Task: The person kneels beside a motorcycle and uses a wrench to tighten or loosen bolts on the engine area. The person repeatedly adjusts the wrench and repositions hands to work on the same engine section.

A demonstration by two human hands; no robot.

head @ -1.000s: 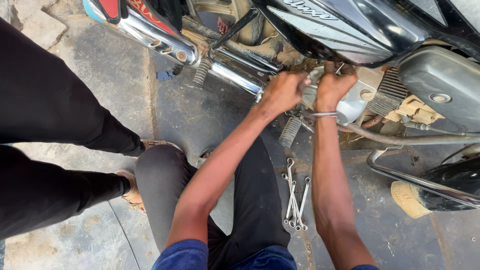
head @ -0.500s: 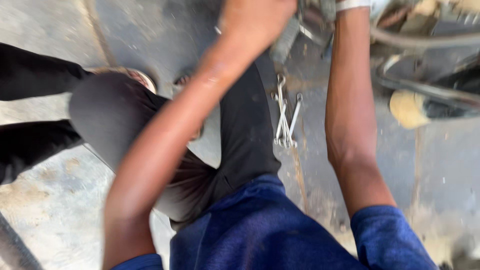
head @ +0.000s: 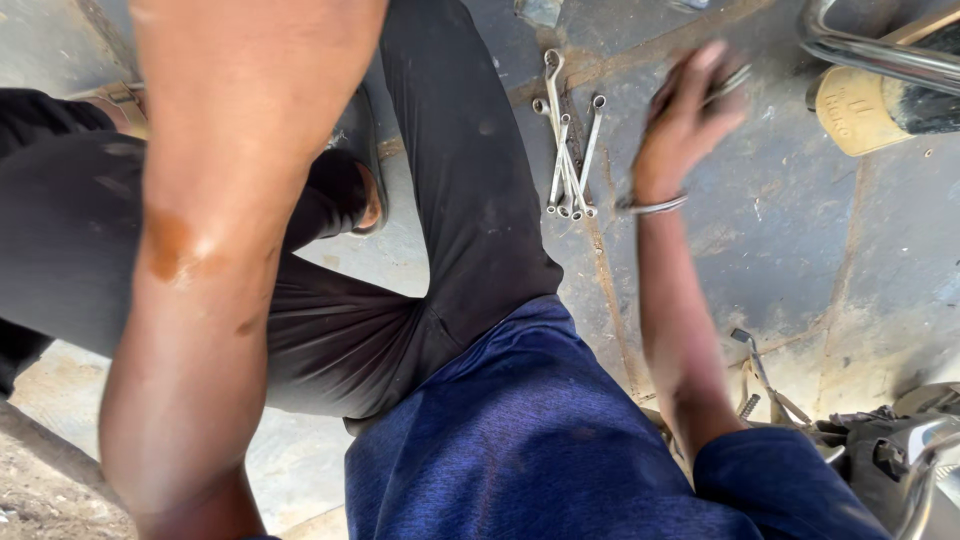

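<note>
On the stained concrete floor (head: 800,250) a bunch of ring spanners (head: 568,150) lay untouched just left of the blurred right hand (head: 685,125), fingers loosely spread (grip unclear), while the left hand was out of frame.

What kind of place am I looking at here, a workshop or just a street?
Probably an open-air motorcycle repair spot: a cluster of silver ring spanners lies on the stained, cracked concrete floor, and a chrome tube frame shows top right. The right hand hovers beside the spanners.
</note>
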